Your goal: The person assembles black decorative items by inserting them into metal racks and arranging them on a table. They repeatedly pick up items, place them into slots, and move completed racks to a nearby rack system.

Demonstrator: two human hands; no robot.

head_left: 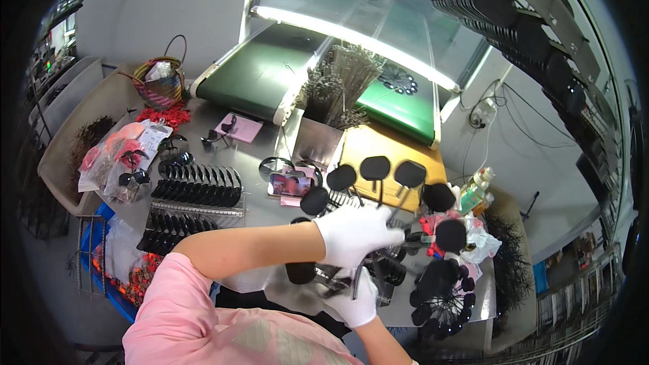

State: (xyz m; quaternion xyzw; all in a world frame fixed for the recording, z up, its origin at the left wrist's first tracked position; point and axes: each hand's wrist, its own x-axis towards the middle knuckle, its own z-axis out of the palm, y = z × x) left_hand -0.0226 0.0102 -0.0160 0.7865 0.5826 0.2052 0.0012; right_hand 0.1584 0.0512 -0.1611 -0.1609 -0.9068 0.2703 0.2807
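My left hand [358, 233], in a white glove, reaches across to the right over a cluster of black pieces. Its fingers are drawn together beside the stem of a black round-headed paddle [451, 235]; what they pinch, if anything, is hidden. Below it, my white-gloved right hand [355, 301] is closed around something dark and glossy [331, 282], blurred and partly covered. More black paddles on thin stems, one of them an upright paddle [374, 168], ring the hands at the far side. Another round black pad [301, 272] lies left of the right hand.
Racks of glossy black curved pieces [196, 186] stand on the metal table at left. A phone [291, 184] rests beyond my left hand. Black pads fan out in a circular holder [443, 297] at right, near bottles [476, 192]. Green conveyor belts [257, 71] lie at the back.
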